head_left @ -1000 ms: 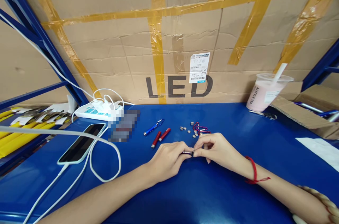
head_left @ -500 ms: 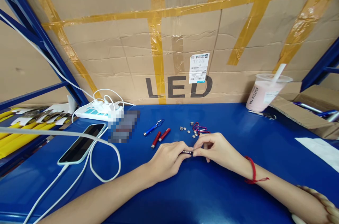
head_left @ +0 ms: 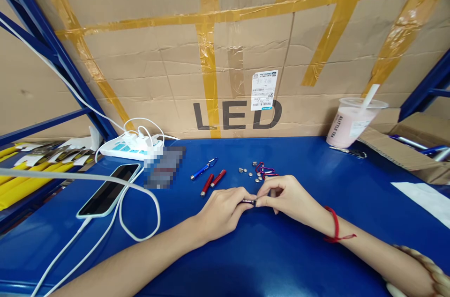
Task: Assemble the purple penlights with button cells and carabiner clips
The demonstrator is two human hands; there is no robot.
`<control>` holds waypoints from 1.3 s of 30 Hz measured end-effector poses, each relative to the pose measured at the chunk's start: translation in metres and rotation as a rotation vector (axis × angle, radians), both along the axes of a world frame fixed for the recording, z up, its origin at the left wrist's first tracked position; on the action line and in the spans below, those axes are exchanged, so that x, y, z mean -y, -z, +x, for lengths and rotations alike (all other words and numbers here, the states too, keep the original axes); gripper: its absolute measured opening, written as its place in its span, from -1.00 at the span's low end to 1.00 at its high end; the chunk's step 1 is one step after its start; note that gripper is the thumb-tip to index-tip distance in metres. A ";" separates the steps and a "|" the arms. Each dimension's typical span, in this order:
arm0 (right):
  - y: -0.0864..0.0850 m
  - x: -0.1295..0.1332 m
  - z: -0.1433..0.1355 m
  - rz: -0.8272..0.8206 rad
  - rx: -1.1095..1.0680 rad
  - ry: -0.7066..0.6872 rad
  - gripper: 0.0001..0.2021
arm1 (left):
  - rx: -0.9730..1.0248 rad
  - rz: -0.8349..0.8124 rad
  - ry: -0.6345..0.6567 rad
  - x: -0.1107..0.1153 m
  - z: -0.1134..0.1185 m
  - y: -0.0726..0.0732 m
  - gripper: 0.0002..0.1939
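Between thumb and fingers, my left hand (head_left: 225, 212) grips a small black flashlight tube (head_left: 249, 202) with pale marks along its side. My right hand (head_left: 286, 198) is closed in a pinch at the tube's right end; whatever lies between those fingertips is hidden. Just beyond the hands are several small silver caps (head_left: 250, 174), with red and purple carabiner clips (head_left: 267, 171) beside them. Two red flashlight tubes (head_left: 213, 182) and a blue mini flashlight (head_left: 202, 171) with a clip lie further left on the blue table (head_left: 281, 259).
On the left are a phone (head_left: 108, 191) with a looping white cable (head_left: 158, 212) and a white power strip (head_left: 130, 149). A pink drink cup (head_left: 353, 126) stands at the back right, near an open carton (head_left: 418, 133). A large cardboard box (head_left: 158, 67) walls off the back.
Almost nothing differs. Both hands stay at the black tube, with only a very slight shift of the right fingers and wrist.
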State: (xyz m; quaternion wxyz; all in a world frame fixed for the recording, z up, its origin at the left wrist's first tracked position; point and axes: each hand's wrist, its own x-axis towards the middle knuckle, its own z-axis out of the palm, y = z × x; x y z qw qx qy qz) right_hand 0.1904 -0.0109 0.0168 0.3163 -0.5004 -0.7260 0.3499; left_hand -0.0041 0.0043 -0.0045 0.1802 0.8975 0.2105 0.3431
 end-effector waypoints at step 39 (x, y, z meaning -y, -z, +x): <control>0.005 -0.002 0.002 -0.035 0.036 0.014 -0.65 | -0.023 -0.016 -0.016 0.001 -0.001 -0.001 -0.89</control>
